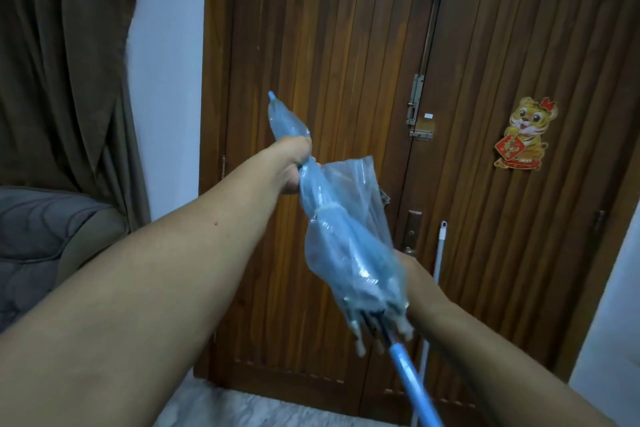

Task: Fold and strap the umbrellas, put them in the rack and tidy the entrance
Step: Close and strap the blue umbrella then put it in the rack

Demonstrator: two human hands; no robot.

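A closed umbrella [349, 246] with a clear blue plastic canopy is held slanted in front of me, its blue tip up and to the left, its blue shaft running down to the bottom edge. My left hand [294, 163] grips the canopy near the tip. My right hand [410, 274] is behind the lower, bulging part of the canopy and appears to hold it; its fingers are mostly hidden by the plastic. One loose flap of canopy sticks out to the right near the middle.
A brown wooden double door [346, 45] with metal bolts fills the background. A tiger sticker [526, 133] is on its right leaf. A white pole [440, 253] leans against the door. A brown curtain [62, 62] and grey cushion [45, 239] are at left.
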